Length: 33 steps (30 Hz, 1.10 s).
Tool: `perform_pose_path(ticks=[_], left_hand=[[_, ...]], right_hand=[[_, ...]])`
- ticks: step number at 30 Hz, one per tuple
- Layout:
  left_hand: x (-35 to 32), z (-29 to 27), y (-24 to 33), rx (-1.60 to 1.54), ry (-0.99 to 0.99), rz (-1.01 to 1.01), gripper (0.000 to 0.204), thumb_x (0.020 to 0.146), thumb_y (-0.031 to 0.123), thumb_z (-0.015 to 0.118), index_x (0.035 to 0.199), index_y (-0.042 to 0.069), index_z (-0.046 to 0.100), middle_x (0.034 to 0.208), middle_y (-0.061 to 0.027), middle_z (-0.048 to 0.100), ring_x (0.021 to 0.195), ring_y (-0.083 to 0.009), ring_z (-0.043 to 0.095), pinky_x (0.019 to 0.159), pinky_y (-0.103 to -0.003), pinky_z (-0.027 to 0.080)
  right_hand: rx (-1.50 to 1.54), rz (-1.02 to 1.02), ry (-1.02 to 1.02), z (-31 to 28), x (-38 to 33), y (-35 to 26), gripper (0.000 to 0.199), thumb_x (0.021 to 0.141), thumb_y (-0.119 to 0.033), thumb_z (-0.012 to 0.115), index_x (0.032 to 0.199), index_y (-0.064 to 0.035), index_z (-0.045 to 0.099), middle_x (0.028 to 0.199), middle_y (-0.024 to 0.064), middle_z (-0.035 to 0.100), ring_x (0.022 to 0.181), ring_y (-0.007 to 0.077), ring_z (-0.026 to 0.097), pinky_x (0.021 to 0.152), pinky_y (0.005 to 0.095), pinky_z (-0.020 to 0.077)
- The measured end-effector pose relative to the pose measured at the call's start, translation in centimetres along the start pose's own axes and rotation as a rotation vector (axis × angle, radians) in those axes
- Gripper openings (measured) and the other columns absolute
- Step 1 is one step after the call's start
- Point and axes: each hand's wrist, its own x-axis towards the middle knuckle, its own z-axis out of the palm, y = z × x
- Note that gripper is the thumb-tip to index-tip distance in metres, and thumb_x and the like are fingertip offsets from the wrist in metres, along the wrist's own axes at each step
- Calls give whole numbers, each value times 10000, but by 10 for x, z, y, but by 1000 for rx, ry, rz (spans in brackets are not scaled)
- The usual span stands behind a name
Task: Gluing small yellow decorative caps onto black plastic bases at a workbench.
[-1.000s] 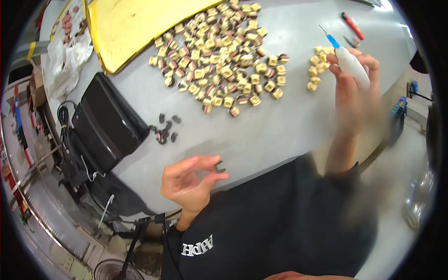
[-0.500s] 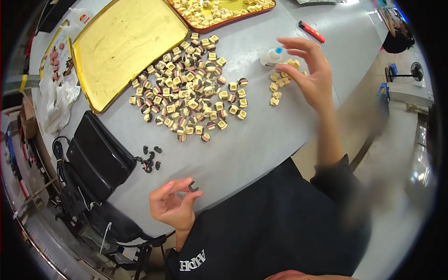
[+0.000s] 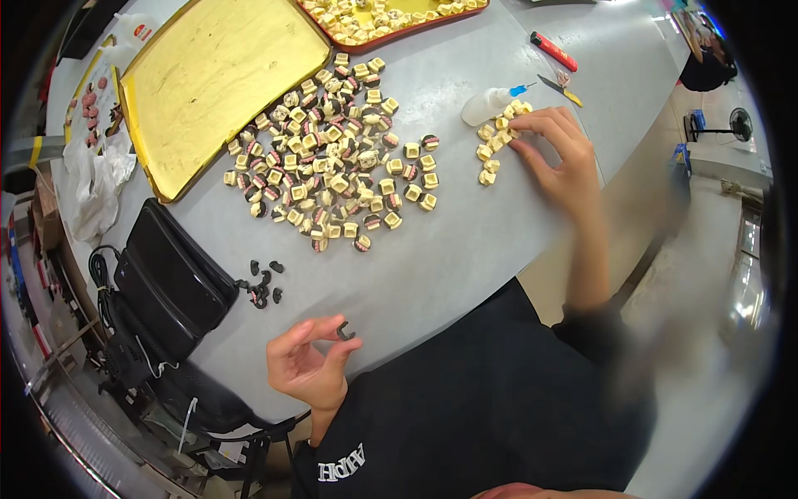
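Between the thumb and index finger of my left hand point(image 3: 309, 359) is a small dark C-shaped piece point(image 3: 345, 331), held above the table's near edge. My right hand point(image 3: 559, 154) reaches down at the small cream-coloured pieces point(image 3: 486, 153) on the right. Its thumb and index finger are apart, their tips beside those pieces; I see no piece lifted. Just beyond stands a translucent squeeze bottle point(image 3: 484, 108) with a blue nozzle. In mid-table spreads a heap of small assembled pieces point(image 3: 332, 179) in cream, black and pink. Several loose dark curved pieces point(image 3: 261, 291) lie left of centre.
A yellow-lined tray point(image 3: 224, 79) borders the heap at the far left. Behind it, a red-rimmed tray point(image 3: 407, 35) holds more cream pieces. A red cylindrical tool point(image 3: 554, 51) and a yellow-handled knife point(image 3: 564, 90) lie at the far right. A black device point(image 3: 179, 279) occupies the left side.
My right hand has come down from above the bottle to the cream pieces, uncovering the knife. The bottle's blue nozzle now points right. My left hand stays put with the dark piece.
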Motion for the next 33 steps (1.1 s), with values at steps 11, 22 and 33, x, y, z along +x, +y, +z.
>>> perform_pose_path(ticks=[11, 22, 33], left_hand=[[7, -1, 4, -281, -164, -224, 595, 582, 61, 807, 1056, 3, 451, 783, -137, 644, 698, -182, 617, 599, -251, 463], [6, -5, 0, -531, -252, -218, 444, 634, -124, 708, 1012, -34, 493, 842, -194, 634, 784, -254, 647, 644, -320, 544], [4, 4, 3, -233, -108, 71, 339, 618, -63, 736, 904, -26, 558, 792, -165, 650, 767, -258, 655, 638, -308, 551]], right_hand=[[725, -516, -71, 24, -10, -107, 170, 646, -23, 671, 809, 7, 630, 880, 133, 652, 666, 185, 600, 556, 260, 473], [814, -629, -108, 64, -7, -126, 184, 638, -50, 669, 822, -39, 667, 916, 63, 655, 650, 154, 565, 544, 234, 452], [1136, -326, -312, 70, -15, -132, 140, 694, -91, 734, 784, -13, 661, 801, 142, 621, 663, 200, 605, 559, 289, 470]])
